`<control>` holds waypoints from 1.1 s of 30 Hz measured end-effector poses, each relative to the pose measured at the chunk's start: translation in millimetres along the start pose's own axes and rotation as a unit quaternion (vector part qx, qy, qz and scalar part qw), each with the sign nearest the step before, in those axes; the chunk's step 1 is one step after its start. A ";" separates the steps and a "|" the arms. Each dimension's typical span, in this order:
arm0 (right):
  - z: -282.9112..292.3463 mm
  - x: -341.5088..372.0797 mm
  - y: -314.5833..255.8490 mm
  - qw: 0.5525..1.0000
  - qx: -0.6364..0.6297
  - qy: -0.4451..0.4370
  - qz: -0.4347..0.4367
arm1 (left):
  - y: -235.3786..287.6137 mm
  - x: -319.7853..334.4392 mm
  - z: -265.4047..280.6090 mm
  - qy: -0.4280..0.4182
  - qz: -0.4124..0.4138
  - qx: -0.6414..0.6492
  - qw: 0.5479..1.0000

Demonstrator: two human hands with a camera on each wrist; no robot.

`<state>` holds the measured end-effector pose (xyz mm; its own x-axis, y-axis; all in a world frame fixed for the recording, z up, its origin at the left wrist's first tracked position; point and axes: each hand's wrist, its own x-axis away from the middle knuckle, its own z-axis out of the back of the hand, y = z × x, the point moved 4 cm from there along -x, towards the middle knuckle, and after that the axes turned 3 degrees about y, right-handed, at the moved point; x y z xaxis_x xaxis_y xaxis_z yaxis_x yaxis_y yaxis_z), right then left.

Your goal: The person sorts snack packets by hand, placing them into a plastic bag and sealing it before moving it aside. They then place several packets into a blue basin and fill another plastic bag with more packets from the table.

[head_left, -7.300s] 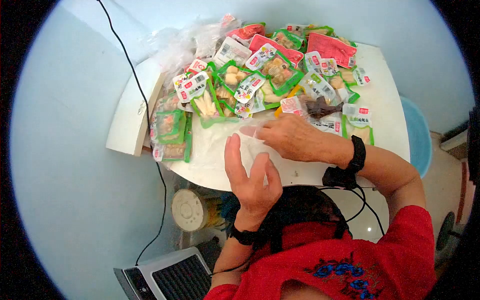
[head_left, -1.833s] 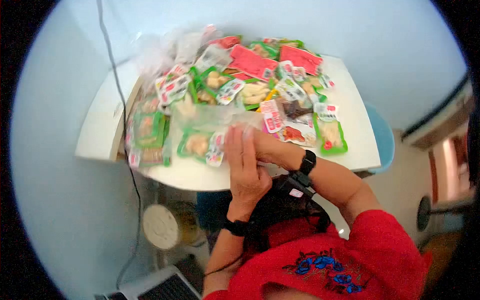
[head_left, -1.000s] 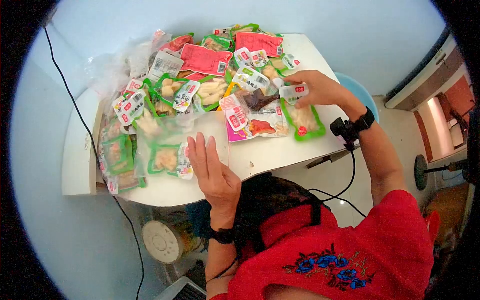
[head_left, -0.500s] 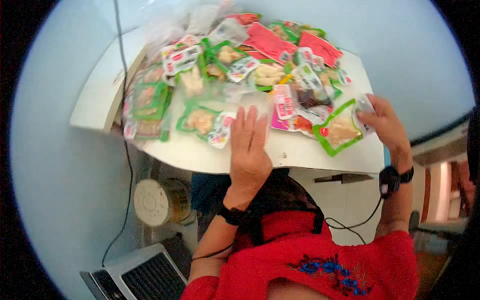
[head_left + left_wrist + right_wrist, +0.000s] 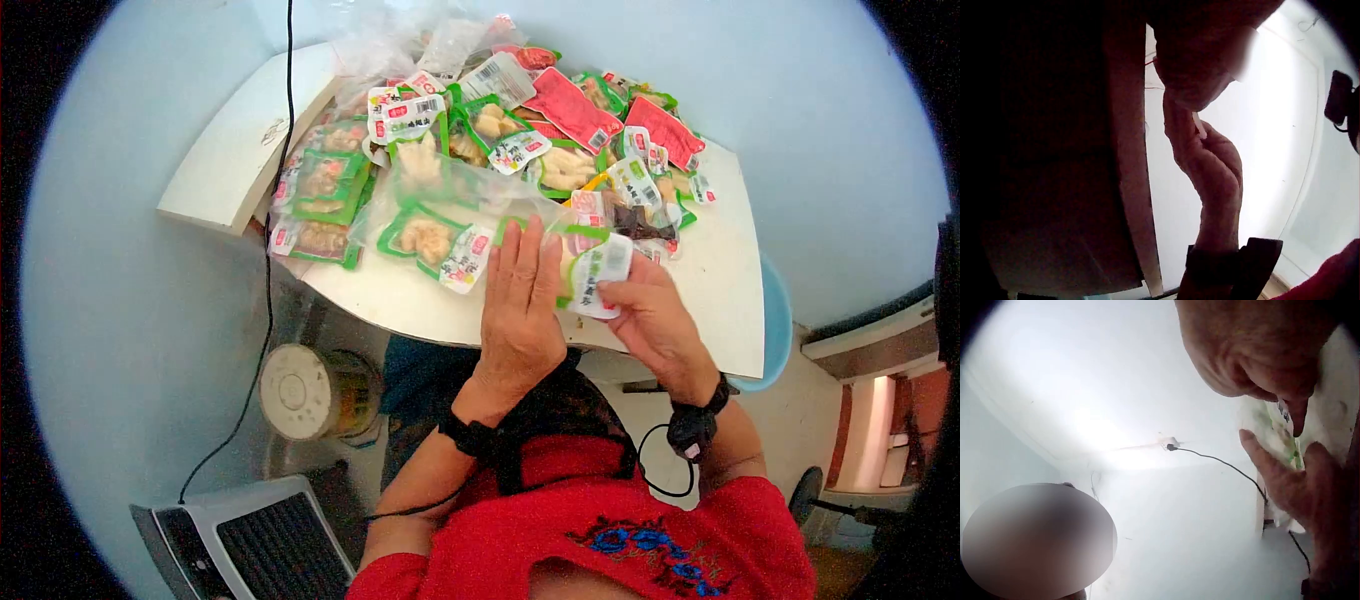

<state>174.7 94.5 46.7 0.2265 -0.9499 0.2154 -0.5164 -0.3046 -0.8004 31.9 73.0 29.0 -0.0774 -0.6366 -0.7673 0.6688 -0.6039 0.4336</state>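
Observation:
My right hand (image 5: pixel 655 318) pinches the white end of a green-edged food packet (image 5: pixel 592 272), thumb on top. The packet's other end lies at my left hand (image 5: pixel 522 305), partly behind its fingers. My left fingers point up straight, at the near side of a clear plastic bag (image 5: pixel 375 215) spread on the white table (image 5: pixel 400 310). Another green-edged packet (image 5: pixel 425 240), with pale pieces showing, lies within the bag's outline. In the right wrist view, the left hand (image 5: pixel 1300 487) has thumb and finger spread beside the green-edged packet (image 5: pixel 1288 434). The left wrist view is dark.
A heap of food packets (image 5: pixel 565 165) covers the table's far side, with red packs (image 5: pixel 572 108) among them. Stacked packets (image 5: pixel 325 190) stand at left by a white board (image 5: pixel 245 140). A black cord (image 5: pixel 268 290) hangs at left; a blue basin (image 5: pixel 775 320) is right.
My right hand left the bag, took the green-edged packet from the table's right side and carried it left to my left hand. One packet now lies in the bag, which held none at first.

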 end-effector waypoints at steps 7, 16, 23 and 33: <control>-34.2 -23.2 30.9 0.996 -0.064 -0.066 -0.018 | 4.7 4.1 1.0 -0.010 -0.002 -0.015 1.000; -58.6 -51.3 60.5 0.983 -0.135 -0.104 -0.069 | 2.6 1.1 17.5 0.007 0.010 0.012 1.000; -35.2 -67.2 59.4 0.922 0.343 -0.099 0.153 | -1.2 3.8 23.5 -0.008 0.000 -0.007 1.000; -50.3 -55.1 52.7 0.889 0.361 -0.150 0.238 | 2.6 4.5 21.2 0.001 0.001 -0.037 0.999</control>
<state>93.4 127.2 20.8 0.3898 -0.8646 -0.3170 0.0268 0.3548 -0.9346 17.6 58.4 36.7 -0.0749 -0.6366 -0.7675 0.7218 -0.5657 0.3987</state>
